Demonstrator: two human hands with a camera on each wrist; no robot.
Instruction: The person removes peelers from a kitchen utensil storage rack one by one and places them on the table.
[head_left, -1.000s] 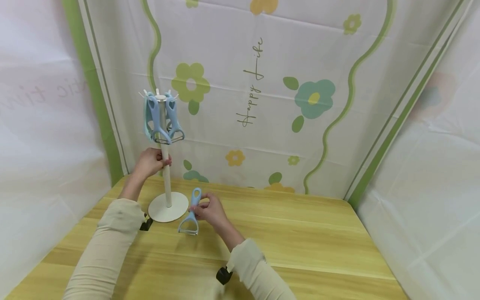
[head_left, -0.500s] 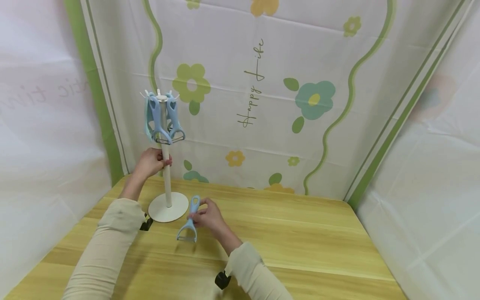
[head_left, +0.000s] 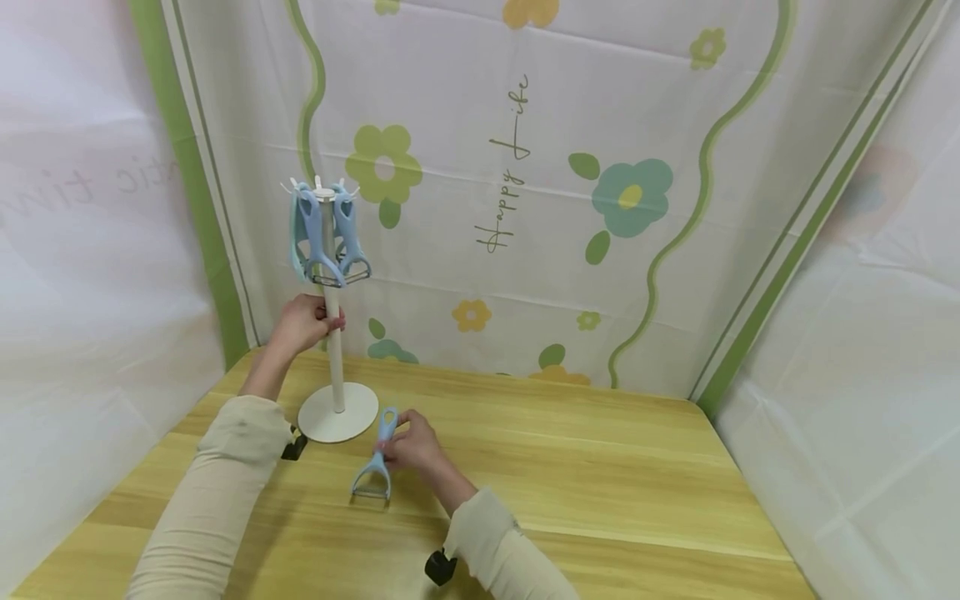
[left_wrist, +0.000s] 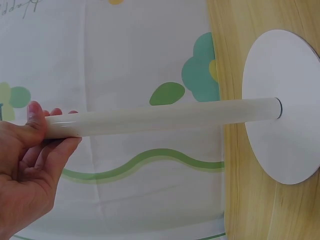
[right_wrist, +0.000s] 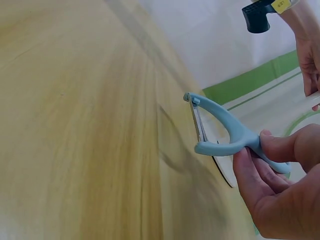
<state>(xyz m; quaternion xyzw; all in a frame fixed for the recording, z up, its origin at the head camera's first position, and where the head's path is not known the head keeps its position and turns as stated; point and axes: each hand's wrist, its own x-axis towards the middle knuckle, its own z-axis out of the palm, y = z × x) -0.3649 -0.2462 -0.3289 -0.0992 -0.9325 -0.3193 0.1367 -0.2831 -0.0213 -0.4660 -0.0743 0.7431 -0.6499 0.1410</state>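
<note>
Two hands busy. Right hand (head_left: 415, 446) pinched a blue peeler (head_left: 377, 461) by its handle, lower centre-left of frame; it had dropped lower over the table (head_left: 600, 475) within the last second, farther from the hooks (head_left: 318, 181). Left hand (head_left: 306, 322), fingers curled, gripped the white stand (head_left: 336, 358), left of frame. Hooks, upper left, bore several hanging peelers (head_left: 312, 229).

Left hand (head_left: 302, 323): higher, curled, gripping.
Right hand (head_left: 417, 445): lower, pinching.
Left arm (head_left: 217, 496): extended forward.
Right arm (head_left: 506, 546): extended forward.

Bright, diffuse light; soft shadows on tabletop (right_wrist: 90, 140); glint on pole (left_wrist: 165, 117).
</note>
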